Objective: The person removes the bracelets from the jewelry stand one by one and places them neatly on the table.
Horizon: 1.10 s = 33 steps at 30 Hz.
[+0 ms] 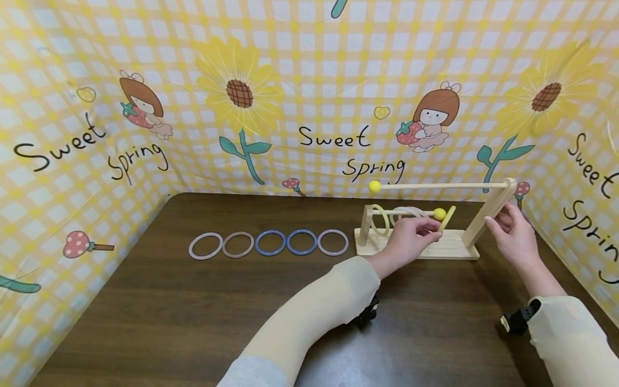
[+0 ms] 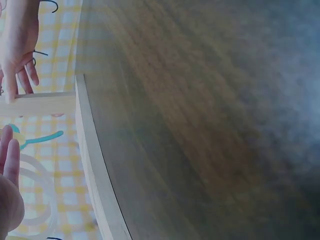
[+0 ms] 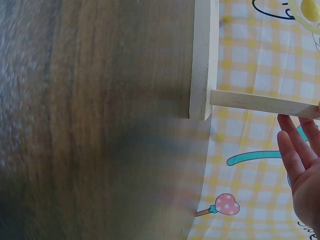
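Note:
A wooden ring stand (image 1: 411, 250) has a short post with a lower rod and a tall slanted post (image 1: 488, 215) with an upper rod (image 1: 440, 186). My left hand (image 1: 411, 236) pinches a yellow ring (image 1: 450, 215) close to the yellow ball (image 1: 439, 214) on the lower rod's tip. Another yellow ring (image 1: 380, 220) and some whitish rings (image 1: 403, 209) hang on that lower rod, partly behind the hand. On the right, my right hand (image 1: 515, 236) grips the tall post below its top. Its fingers (image 3: 295, 145) touch the post in the right wrist view.
To the left of the stand, several rings lie in a row on the brown table (image 1: 169, 312): pale purple (image 1: 206, 257), pinkish, blue (image 1: 271, 253) and pale purple again. A yellow checked cloth (image 1: 309, 97) surrounds the table's back and sides. The upper rod ends in a yellow ball (image 1: 374, 187).

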### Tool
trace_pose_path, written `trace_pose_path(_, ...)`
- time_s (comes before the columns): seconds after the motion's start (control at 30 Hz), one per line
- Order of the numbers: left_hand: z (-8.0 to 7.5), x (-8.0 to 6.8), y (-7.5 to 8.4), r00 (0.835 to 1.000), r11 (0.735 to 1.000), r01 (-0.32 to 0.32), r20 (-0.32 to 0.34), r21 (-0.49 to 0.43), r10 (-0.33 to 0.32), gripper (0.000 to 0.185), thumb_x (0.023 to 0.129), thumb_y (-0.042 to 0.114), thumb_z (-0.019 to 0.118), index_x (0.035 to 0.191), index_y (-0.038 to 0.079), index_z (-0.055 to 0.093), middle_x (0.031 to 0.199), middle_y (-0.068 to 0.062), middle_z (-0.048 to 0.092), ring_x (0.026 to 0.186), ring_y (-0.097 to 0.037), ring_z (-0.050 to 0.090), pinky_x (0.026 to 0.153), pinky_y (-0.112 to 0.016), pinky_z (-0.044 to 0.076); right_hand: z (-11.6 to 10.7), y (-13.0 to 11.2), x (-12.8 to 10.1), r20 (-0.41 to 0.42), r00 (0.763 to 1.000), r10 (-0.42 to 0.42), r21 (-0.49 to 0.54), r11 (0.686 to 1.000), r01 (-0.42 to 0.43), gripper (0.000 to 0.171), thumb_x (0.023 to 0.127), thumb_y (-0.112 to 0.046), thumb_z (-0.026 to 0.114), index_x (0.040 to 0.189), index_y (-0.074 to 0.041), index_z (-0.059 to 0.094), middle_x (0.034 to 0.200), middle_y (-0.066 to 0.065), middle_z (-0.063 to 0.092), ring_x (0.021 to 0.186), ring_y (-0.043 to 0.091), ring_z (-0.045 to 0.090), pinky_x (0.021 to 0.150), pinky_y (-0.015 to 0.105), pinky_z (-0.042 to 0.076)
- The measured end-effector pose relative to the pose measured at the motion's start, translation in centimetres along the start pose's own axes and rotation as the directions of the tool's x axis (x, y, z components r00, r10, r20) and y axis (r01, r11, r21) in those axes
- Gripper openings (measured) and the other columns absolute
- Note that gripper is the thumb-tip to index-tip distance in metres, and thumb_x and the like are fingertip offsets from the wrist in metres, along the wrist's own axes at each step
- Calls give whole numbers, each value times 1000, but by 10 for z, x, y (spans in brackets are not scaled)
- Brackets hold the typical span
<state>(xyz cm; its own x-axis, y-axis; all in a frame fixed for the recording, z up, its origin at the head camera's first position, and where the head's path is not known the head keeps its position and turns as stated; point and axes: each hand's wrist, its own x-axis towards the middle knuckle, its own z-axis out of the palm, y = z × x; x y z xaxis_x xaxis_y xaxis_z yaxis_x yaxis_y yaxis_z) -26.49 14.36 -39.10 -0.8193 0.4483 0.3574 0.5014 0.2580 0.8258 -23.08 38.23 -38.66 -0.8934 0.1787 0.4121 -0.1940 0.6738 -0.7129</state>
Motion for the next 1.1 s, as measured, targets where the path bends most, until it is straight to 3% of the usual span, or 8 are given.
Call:
trace_pose_path(0.4, -11, -17, 2, 997, 993, -38, 59, -110, 44, 16, 90, 11, 71, 104, 5, 72, 83, 2, 72, 70, 10, 58, 60, -12, 47, 1, -5, -1, -5, 1000, 2, -8, 1000, -2, 52, 100, -18, 54, 143, 6, 35, 126, 39, 49, 91, -20, 44, 72, 1, 38)
trace_pose_path(0.6, -26, -30, 3, 995, 993, -54, 72, -103, 62, 16, 91, 10, 69, 106, 6, 72, 89, 4, 71, 74, 7, 58, 60, -14, 48, -1, -5, -2, 9, 1000, 16, -43, 999, -16, 54, 101, -22, 53, 145, 4, 34, 128, 38, 49, 96, -15, 46, 70, 1, 37)
trace_pose_path(0.9, -56, -54, 0, 983, 977, -157, 69, -143, 168, 12, 93, 5, 66, 104, 2, 69, 98, -6, 70, 81, -1, 58, 73, -17, 49, -2, -6, -3, 24, 999, 28, -47, 999, -27, 55, 101, -23, 53, 146, 3, 33, 128, 38, 49, 97, -14, 47, 69, 1, 37)
trace_pose_path(1.1, -78, -73, -3, 992, 978, -85, 73, -189, 100, 12, 93, 6, 66, 103, 1, 69, 100, -7, 68, 82, -3, 56, 68, -21, 51, -3, -7, -3, 25, 999, 42, -69, 997, -40, 56, 101, -24, 53, 146, 1, 33, 130, 37, 49, 103, -7, 50, 69, 1, 37)
